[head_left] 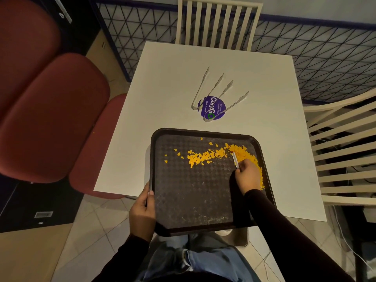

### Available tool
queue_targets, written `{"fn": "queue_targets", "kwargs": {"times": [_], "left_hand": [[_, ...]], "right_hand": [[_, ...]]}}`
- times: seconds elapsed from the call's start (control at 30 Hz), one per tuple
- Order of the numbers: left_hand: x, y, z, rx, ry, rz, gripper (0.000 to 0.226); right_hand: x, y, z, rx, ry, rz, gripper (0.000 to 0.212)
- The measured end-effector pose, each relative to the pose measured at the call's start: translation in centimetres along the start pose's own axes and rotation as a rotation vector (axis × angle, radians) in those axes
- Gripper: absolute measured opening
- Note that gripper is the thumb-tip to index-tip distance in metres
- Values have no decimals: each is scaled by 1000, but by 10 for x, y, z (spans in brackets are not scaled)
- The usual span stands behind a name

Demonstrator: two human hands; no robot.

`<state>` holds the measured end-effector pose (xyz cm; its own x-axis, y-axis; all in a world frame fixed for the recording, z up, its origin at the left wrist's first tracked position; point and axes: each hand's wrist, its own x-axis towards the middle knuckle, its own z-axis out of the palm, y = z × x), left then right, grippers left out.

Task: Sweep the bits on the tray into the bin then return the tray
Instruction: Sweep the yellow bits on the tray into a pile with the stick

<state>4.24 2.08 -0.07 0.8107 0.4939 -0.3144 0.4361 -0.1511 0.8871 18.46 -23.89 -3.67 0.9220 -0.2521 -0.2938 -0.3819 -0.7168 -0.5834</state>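
Note:
A dark brown textured tray lies on the white table, its near edge hanging over the table's front. Yellow bits lie scattered across the tray's far half and piled along its right rim. My left hand grips the tray's left rim near the front corner. My right hand rests on the tray by the right-hand pile, holding a thin silver tool whose tip touches the bits. No bin is in view.
Two metal tongs lie on a round purple sticker beyond the tray. White slatted chairs stand at the far side and at the right. Red padded seats sit on the left.

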Motion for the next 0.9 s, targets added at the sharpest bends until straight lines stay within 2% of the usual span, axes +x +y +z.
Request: {"fn": "queue_targets", "kwargs": {"times": [0.1,0.2,0.37,0.5,0.67,0.9], "left_hand": [[2,0,-1,-21,1,-1,39],[3,1,0,-27,6,0,38],[2,4,-1,-45,-5,-6,38],[2,5,0,-43,2,-9,37],[2,7,0,-18,17,2,37],[2,9,0,-37,6,-3,37]], "right_hand": [[-25,-8,8,75,-30,-47,9],[-59,-24,21,121,-127,-142,12],[-94,-58,50,88,-269,-389,13],[-90,-83,64,44,-282,-495,10],[-58,-91,58,51,-222,-372,16],[-21,-64,34,29,-93,-154,18]]}}
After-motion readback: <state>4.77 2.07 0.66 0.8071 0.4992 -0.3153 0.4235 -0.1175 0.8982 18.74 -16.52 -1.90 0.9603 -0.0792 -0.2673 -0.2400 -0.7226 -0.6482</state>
